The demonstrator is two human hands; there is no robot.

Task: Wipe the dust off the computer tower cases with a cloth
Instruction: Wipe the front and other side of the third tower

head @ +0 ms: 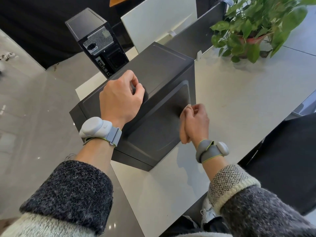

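A black computer tower case (160, 72) lies near the corner of the white table (239, 93), its side panel facing me. My left hand (121, 98) sits on the case's upper edge with its fingers curled over that edge. My right hand (195, 122), blurred, is against the side panel near its right end. It pinches a small pale cloth (189, 105), of which only a tip shows above the fingers. A second black tower case (95, 41) stands farther back, its rear ports and fan grille towards me.
A potted green plant (253, 28) stands at the table's far right. A white panel (159, 19) and a dark divider (196, 35) rise behind the near case. A dark chair (282, 159) is at the right, and grey tiled floor (34, 117) at the left.
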